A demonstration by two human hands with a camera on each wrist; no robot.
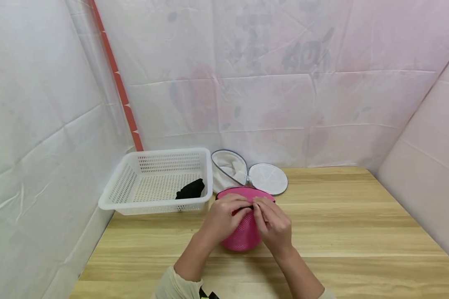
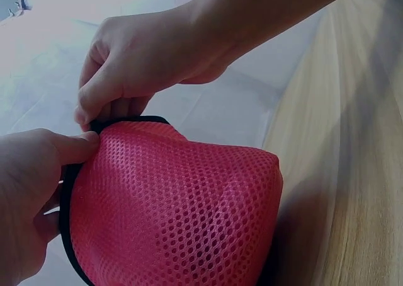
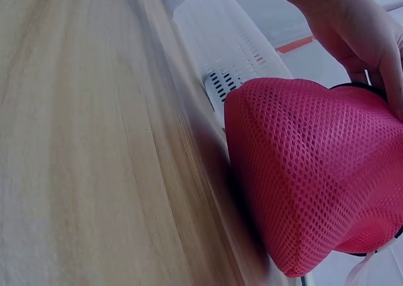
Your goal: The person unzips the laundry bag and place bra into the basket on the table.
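Observation:
A pink mesh laundry bag [image 1: 243, 234] with a black-edged rim stands on the table in front of the person. My left hand [image 1: 224, 214] pinches the black edge on the near side of the rim. Close beside it, the right hand [image 1: 275, 226] pinches the same edge, its fingertips almost meeting the left ones. Seen from the left wrist, the left thumb lies on the black edge [image 2: 65, 217] and the right hand [image 2: 141, 59] grips just above. Whatever small part lies between the fingertips is hidden. In the right wrist view the mesh side [image 3: 302, 166] bulges outward.
A white perforated basket [image 1: 155, 204] stands at the back left with a black cloth [image 1: 191, 189] inside. Behind the pink bag lies a white laundry bag [image 1: 224, 181], its round lid [image 1: 268, 178] folded open to the right. White sheeting [image 1: 262, 104] hangs around the wooden table [image 1: 344, 232].

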